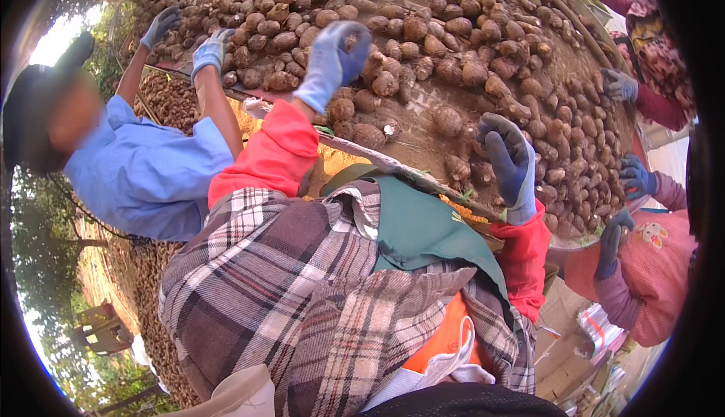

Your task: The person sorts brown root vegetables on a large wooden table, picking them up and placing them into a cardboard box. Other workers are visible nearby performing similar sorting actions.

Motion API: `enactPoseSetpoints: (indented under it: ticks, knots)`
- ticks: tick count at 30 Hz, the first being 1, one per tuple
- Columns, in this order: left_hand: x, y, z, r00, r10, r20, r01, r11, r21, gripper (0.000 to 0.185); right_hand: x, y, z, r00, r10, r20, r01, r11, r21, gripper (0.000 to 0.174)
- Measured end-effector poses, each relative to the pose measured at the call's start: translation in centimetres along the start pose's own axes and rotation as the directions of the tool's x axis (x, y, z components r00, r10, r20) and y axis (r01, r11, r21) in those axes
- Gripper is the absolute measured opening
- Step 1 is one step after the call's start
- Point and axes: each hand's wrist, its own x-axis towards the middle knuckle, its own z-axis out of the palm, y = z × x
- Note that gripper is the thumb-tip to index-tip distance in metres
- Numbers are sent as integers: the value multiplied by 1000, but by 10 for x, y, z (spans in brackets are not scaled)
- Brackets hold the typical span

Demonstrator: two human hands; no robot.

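Brown, ringed corms that look like taro [447,120] lie spread over a wide, soil-covered table [419,97]. My left hand [340,57], in a blue-grey work glove, is raised over the corms near the table's front edge. Its fingers are curled and blurred, and a brown corm shows between them; whether it is gripped is unclear. To the right, my right hand [507,159], gloved alike, is held up with bent fingers above the near edge. Nothing is visible in it. Several corms lie just left of it, one with a pale cut end [388,129] further left.
A co-worker in a blue shirt [153,168] reaches over the corms at left. Other gloved co-workers stand along the right side, one in a pink top [645,275]. A raised rim [391,162] edges the table before me. More corms are heaped on the ground [164,100] at left.
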Motion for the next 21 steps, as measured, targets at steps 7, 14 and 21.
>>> enactPoseSetpoints:
  ticks: [7,14,21]
  knots:
    - [52,-138,-51,799,-560,220,250,642,725,87,46,-1,26,985,40,169,-35,999,-34,33]
    - [43,-120,-43,840,-418,345,139,782,607,68,57,0,41,979,86,186,-72,994,-83,32]
    - [21,-25,-35,859,23,512,-287,849,443,63,58,-15,49,988,-78,133,102,977,-187,48]
